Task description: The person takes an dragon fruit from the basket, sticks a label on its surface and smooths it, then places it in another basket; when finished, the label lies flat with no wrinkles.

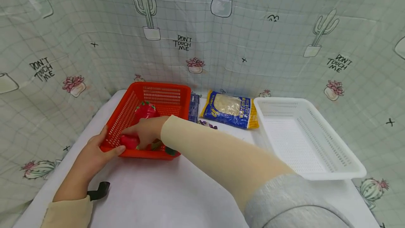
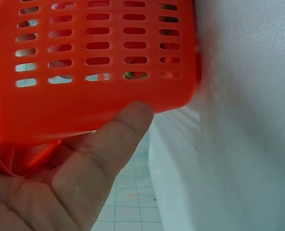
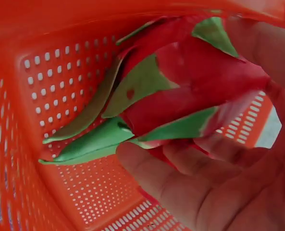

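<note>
In the right wrist view a red dragon fruit (image 3: 195, 72) with green leafy scales lies inside the red plastic basket (image 1: 166, 90). My right hand (image 1: 147, 131) reaches down into the basket and holds this fruit between thumb and fingers. A second dragon fruit (image 1: 145, 110) sits behind it, partly covered by the hand. At the basket's near left corner my left hand (image 1: 95, 156) grips the rim. Its thumb (image 2: 118, 134) lies along the outer wall in the left wrist view; the other fingers are mostly hidden.
To the right stands a white plastic basket (image 1: 335, 138). Between the baskets lie a blue and yellow packet (image 1: 231, 110), a blue slatted item (image 1: 193, 106) and a small purple wrapped piece (image 1: 207, 124), partly behind my right arm. A patterned cloth (image 1: 202, 27) hangs behind the white table (image 1: 152, 192).
</note>
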A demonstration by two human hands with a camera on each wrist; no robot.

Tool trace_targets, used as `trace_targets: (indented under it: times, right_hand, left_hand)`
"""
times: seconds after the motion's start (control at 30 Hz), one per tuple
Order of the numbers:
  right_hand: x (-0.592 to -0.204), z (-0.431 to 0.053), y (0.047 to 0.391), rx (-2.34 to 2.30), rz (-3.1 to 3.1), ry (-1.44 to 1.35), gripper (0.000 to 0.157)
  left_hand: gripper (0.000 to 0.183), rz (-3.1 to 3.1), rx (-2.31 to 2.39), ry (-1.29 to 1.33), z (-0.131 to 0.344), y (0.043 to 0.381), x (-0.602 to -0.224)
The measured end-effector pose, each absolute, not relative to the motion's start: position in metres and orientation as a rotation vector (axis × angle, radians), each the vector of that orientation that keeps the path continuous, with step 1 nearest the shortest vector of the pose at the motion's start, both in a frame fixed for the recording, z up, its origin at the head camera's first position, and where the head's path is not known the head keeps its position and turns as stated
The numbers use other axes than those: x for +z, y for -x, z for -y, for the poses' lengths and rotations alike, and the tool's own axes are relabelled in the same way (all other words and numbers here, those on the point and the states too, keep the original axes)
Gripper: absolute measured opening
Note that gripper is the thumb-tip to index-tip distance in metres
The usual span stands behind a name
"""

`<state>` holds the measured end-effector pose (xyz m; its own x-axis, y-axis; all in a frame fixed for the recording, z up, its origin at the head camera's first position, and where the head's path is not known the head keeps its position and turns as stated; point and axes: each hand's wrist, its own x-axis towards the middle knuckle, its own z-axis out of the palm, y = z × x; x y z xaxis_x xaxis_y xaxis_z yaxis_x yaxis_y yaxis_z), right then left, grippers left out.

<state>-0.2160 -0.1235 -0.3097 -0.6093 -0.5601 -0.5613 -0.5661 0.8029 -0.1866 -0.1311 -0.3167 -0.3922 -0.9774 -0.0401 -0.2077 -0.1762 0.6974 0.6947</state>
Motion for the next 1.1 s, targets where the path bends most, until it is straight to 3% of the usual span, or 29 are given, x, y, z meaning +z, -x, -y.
trace_targets:
  times: [0.37,0.6,0.87,1.1]
  right_hand:
    - [-0.302,0.135,0.198,0.338,-2.516,0.848,0.087]
    - [-0.304,0.135,0.201,0.27,-2.491,0.813,0.083]
    - [-0.315,0.133,0.22,0.288,-2.407,0.66,0.097]
    - [-0.317,0.126,0.217,0.154,-2.414,0.668,0.091]
  left_hand:
    - [0.119,-2.725,1.141,0.2,0.315,0.129,-0.391]
    - [0.119,-2.739,1.133,0.192,0.314,0.13,-0.391]
    - [0.118,-2.736,1.169,0.172,0.306,0.132,-0.392]
    - [0.12,-2.743,1.1,0.214,0.314,0.131,-0.391]
